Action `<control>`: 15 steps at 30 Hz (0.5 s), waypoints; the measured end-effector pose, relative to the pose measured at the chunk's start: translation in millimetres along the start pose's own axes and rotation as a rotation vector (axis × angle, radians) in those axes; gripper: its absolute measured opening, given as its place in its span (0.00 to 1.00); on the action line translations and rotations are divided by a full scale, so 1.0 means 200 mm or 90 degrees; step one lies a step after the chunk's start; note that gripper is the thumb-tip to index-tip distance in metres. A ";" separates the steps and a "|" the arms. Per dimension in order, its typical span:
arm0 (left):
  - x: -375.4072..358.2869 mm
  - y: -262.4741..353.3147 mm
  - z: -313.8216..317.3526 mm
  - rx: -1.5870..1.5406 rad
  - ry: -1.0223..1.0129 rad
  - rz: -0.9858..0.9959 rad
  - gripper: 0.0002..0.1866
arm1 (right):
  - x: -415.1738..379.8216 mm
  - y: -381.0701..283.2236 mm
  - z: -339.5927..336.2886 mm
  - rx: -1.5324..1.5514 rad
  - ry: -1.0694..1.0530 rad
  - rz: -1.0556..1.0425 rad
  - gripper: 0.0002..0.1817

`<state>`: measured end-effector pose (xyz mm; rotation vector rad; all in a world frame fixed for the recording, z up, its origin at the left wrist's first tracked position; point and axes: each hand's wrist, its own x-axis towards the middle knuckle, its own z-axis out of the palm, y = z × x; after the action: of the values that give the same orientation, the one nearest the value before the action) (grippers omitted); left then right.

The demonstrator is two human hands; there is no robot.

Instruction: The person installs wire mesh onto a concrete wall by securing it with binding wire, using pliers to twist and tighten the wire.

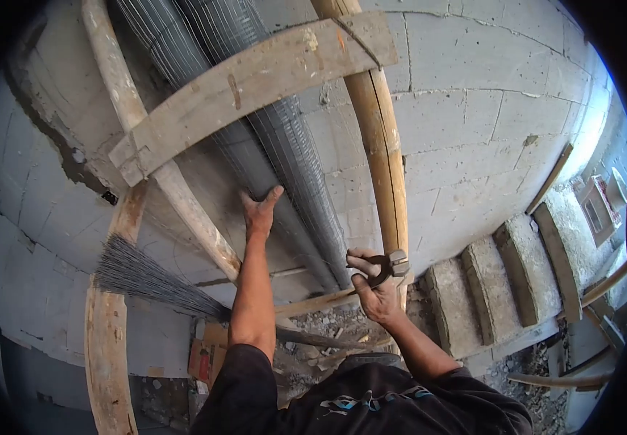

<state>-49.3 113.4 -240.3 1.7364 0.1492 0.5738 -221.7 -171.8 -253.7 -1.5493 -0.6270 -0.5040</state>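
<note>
Two long rolls of grey wire mesh (pixel 288 138) lean against the block wall ahead of me. My left hand (pixel 259 212) is raised to the lower part of the left roll, thumb and fingers apart; it seems to rest against the mesh, though some fingertips are hidden. In my right hand (pixel 375 293) is a pair of metal pincers (pixel 398 263), their heavy head pointing right, beside a wooden pole (pixel 384 159). The fingers are curled around the tool, which hides most of its handles.
A wooden board (pixel 255 87) crosses the rolls between poles. Thin tie wires (pixel 154 279) fan out at left beside an upright timber (pixel 110 348). Concrete steps (pixel 498 279) rise at right. Rubble (pixel 335 330) covers the floor below, near a cardboard box (pixel 208 351).
</note>
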 end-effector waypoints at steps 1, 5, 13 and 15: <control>0.00 -0.01 0.00 -0.033 -0.018 0.014 0.62 | 0.01 0.02 0.02 0.029 -0.019 0.011 0.18; -0.03 0.00 -0.01 -0.113 -0.079 -0.002 0.63 | 0.09 0.06 0.03 -0.007 0.003 0.110 0.22; -0.01 0.06 0.01 -0.090 -0.038 -0.007 0.62 | -0.02 0.10 -0.03 -0.229 -0.191 0.196 0.27; 0.01 0.05 0.00 -0.048 -0.020 -0.021 0.61 | -0.10 0.14 -0.03 -0.363 -0.233 0.144 0.22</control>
<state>-49.0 111.1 -229.4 1.6655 0.1326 0.5214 -217.3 -180.0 -287.2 -2.2556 -0.5996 -0.2315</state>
